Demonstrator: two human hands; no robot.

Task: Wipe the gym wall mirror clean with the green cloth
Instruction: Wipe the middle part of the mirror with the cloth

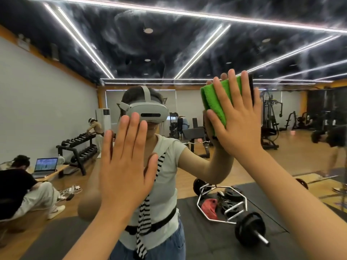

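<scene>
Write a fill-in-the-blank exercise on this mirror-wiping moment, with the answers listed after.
The right hand presses a folded cloth of ____ colour flat against the mirror.
The left hand rests flat on the mirror and holds ____.
The cloth sits ____ up the mirror than the left hand.
In the reflection, the rack by the grey wall carries ____.
Missing words: green; nothing; higher; dumbbells.

wall mirror [184,102], green cloth [216,102] against it
</scene>
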